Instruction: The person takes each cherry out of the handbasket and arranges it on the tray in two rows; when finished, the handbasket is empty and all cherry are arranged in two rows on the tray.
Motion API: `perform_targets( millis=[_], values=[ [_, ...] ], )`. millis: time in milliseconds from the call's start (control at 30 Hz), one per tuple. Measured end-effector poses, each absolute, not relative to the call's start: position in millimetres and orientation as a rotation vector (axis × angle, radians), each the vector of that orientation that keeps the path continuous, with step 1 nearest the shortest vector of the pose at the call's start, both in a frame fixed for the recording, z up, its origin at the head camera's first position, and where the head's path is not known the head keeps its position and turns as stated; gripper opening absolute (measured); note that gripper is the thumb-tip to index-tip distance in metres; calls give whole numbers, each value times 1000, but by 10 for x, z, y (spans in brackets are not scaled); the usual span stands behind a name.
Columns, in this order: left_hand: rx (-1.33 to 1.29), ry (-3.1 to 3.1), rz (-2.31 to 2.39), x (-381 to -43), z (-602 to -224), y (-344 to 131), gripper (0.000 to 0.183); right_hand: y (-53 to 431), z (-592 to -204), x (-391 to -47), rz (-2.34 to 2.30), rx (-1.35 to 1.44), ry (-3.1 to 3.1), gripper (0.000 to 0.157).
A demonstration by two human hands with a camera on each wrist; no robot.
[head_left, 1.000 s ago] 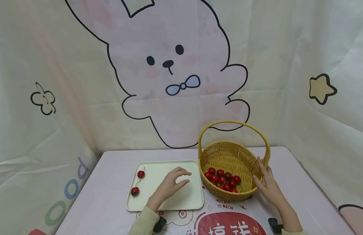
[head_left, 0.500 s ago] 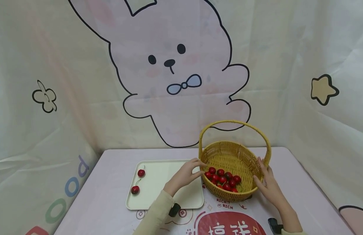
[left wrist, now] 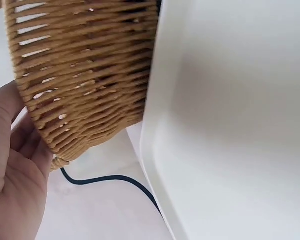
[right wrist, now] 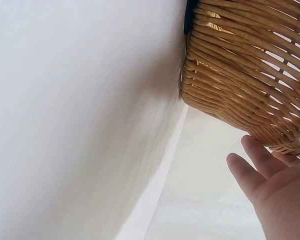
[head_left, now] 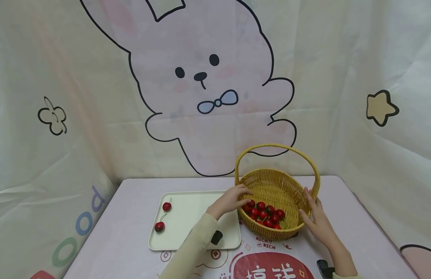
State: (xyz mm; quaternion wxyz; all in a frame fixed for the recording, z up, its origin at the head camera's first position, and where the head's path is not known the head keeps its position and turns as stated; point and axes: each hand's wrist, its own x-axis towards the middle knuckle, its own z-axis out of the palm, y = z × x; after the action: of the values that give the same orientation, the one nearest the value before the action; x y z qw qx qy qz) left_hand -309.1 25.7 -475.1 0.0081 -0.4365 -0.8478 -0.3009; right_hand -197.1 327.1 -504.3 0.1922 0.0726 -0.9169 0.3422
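Observation:
My left hand (head_left: 230,199) reaches over the left rim of a yellow wicker basket (head_left: 271,232), thumb and fingers apart. Its fingertips hover close to red cherries (head_left: 262,214) heaped in the basket. In the left wrist view, the fingers (left wrist: 25,142) pass behind the basket's rim and their tips are hidden; nothing held is visible. My right hand (head_left: 321,223) rests against the basket's right side, below the arched handle (head_left: 278,145). Extended fingers (right wrist: 262,157) touch the woven wall in the right wrist view. Two stemmed cherries (head_left: 159,226) lie on the left of a white tray (head_left: 187,197).
The tray stands immediately left of the basket on a table covered with a pale printed cloth (head_left: 131,217). A dark cord (left wrist: 107,178) lies beside the basket in the left wrist view. Behind the table hangs a curtain with a cartoon animal (head_left: 218,128).
My left hand has moved right from above the tray to the basket's left rim, near the cherries. The right hand has stayed against the basket, and the tray's two cherries have not moved.

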Motion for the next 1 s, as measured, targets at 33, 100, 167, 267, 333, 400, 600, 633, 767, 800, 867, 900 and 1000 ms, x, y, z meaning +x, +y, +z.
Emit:
perform_targets(
  millis=[33, 100, 167, 267, 333, 400, 600, 633, 767, 800, 867, 900, 1000],
  values=[
    [-1366, -2663, -908, -3102, -4746, 275, 26, 3272, -5038, -1969, 960, 205, -2575, 78],
    [-1362, -2694, -837, -3128, -4745, 314, 27, 3271, -5032, -1964, 960, 206, -2572, 77],
    [-1350, -2727, -783, -3148, -4746, 350, 28, 3273, -5033, -1964, 959, 205, -2574, 77],
    [-1334, -2782, -726, -3167, -4740, 402, 30, 3272, -5034, -1964, 962, 200, -2577, 77],
    [-1327, -2814, -704, -3177, -4736, 431, 31, 3273, -5036, -1966, 962, 198, -2582, 77],
    [-1319, -2839, -684, -3189, -4733, 461, 31, 3271, -5032, -1964, 964, 200, -2582, 77],
    [-1321, -2855, -634, -3219, -4726, 529, 32, 3261, -5006, -1963, 954, 201, -2575, 77],
    [-1326, -2857, -618, -3218, -4724, 536, 32, 3258, -5001, -1963, 954, 200, -2575, 77],
    [-1342, -2881, -498, -3202, -4704, 563, 31, 3257, -5006, -1970, 950, 199, -2578, 79],
    [-1343, -2886, -472, -3199, -4703, 567, 31, 3259, -5012, -1972, 950, 198, -2579, 79],
    [-1348, -2890, -424, -3199, -4704, 578, 30, 3265, -5026, -1976, 953, 192, -2581, 80],
    [-1344, -2897, -416, -3202, -4709, 583, 31, 3269, -5034, -1978, 952, 186, -2585, 79],
    [-1331, -2916, -389, -3210, -4722, 603, 31, 3275, -5047, -1977, 954, 177, -2589, 79]
  ],
)
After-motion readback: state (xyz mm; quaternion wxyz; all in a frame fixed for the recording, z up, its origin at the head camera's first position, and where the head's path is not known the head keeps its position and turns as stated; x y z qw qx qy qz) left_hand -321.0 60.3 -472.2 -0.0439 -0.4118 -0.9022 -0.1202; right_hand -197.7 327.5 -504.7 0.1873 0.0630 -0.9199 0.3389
